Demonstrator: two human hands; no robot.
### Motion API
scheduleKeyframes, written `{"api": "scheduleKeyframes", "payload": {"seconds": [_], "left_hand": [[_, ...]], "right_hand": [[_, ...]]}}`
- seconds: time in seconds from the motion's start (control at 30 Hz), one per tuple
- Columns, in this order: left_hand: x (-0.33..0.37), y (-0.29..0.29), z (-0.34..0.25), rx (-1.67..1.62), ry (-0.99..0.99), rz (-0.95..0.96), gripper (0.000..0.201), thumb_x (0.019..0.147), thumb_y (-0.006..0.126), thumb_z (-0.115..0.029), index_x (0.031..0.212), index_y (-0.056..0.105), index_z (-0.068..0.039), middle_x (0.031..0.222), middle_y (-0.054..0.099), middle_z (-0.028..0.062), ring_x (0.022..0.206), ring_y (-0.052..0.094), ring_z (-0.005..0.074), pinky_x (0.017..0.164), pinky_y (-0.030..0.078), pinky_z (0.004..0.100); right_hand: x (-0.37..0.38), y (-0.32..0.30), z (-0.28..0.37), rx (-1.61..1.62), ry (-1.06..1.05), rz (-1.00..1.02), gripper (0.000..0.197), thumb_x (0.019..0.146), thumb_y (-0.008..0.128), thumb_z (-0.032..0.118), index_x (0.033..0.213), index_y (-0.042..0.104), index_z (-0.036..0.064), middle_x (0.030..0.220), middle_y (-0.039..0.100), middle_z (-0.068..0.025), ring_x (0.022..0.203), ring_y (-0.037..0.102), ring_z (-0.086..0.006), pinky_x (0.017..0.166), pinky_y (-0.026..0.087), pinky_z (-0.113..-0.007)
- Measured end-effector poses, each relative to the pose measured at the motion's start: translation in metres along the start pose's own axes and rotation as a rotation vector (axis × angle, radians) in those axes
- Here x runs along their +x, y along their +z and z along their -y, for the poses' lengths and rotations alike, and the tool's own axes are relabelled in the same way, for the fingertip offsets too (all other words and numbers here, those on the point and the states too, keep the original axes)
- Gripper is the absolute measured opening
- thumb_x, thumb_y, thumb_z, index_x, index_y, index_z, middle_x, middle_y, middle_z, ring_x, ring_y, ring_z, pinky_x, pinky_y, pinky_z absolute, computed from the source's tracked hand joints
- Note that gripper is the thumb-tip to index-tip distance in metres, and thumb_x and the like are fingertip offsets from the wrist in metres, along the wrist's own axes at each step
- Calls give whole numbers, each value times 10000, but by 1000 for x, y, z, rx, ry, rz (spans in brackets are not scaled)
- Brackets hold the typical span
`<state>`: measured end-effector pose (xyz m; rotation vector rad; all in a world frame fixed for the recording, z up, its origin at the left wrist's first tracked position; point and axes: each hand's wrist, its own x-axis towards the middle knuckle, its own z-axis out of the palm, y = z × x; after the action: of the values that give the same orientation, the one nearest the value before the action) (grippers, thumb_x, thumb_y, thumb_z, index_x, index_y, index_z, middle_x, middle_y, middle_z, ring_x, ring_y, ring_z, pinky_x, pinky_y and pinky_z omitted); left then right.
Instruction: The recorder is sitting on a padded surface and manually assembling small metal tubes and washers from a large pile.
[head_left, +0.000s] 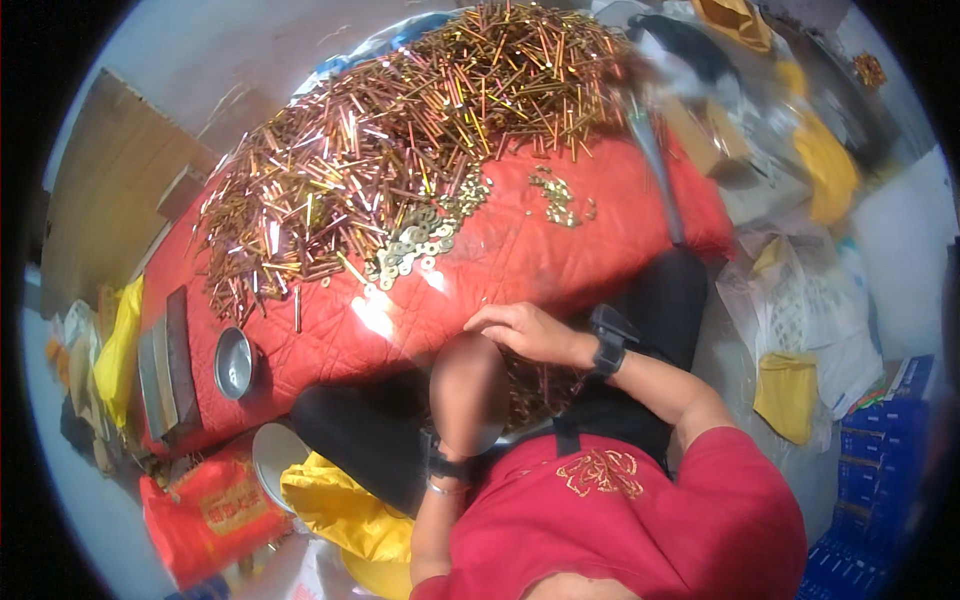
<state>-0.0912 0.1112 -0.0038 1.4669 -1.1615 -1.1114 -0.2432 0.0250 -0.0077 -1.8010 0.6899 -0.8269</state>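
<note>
My left hand (464, 395) is raised in front of my lap. A blurred patch covers it, so its fingers cannot be made out. Right above it, my right hand (525, 331) reaches in from the right with bent fingers held close together; whatever they pinch is hidden. Beneath both hands, between my legs, lies a batch of thin metal rods (540, 385), partly covered. Beyond them a large heap of copper-coloured bolts or rods (440, 110) spreads over a red quilted cloth (520, 255). Flat washers (405, 250) and small brass-coloured nuts (560, 200) lie along its near edge.
A metal bowl (235, 363) stands on the cloth at the left, beside dark flat bars (170, 370). A grey long-handled tool (655, 170) rests at the cloth's right side. Yellow bags (350, 515) and a red bag (215, 515) lie lower left; blue boxes (880, 470) are stacked at the right.
</note>
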Motion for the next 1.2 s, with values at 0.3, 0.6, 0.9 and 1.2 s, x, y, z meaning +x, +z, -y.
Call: {"api": "scheduleKeyframes", "payload": {"seconds": [0.3, 0.6, 0.9, 1.2], "left_hand": [[26, -6, -28, 480, 455, 113, 77, 780, 674, -49, 849, 661, -15, 784, 566, 111, 711, 560, 224, 619, 452, 328], [117, -12, -15, 679, 599, -161, 198, 812, 578, -12, 1008, 595, -18, 1037, 550, 184, 953, 516, 349, 807, 429, 419], [154, 9, 13, 874, 528, -35, 394, 838, 568, -89, 1218, 503, -7, 1319, 445, 228, 1236, 415, 390, 984, 379, 472], [96, 5, 17, 682, 640, -55, 426, 793, 594, -24, 1214, 537, -43, 1313, 495, 166, 1239, 437, 363, 1038, 327, 504]], "right_hand": [[36, -103, -39, -475, -112, -106, 131, 874, 545, 97, 957, 618, 28, 878, 622, -134, 776, 612, -281, 706, 498, -367], [107, -221, -109, -1479, -206, -423, 101, 767, 561, 71, 858, 585, 110, 991, 534, -92, 963, 537, -267, 774, 426, -387], [122, -177, -41, -931, -382, -489, 169, 841, 574, 63, 1005, 587, 104, 1015, 610, -75, 940, 584, -284, 775, 437, -406], [60, -73, -37, -627, -33, -318, 276, 854, 564, 75, 1130, 563, 72, 903, 579, -183, 863, 576, -369, 767, 469, -429]]}}
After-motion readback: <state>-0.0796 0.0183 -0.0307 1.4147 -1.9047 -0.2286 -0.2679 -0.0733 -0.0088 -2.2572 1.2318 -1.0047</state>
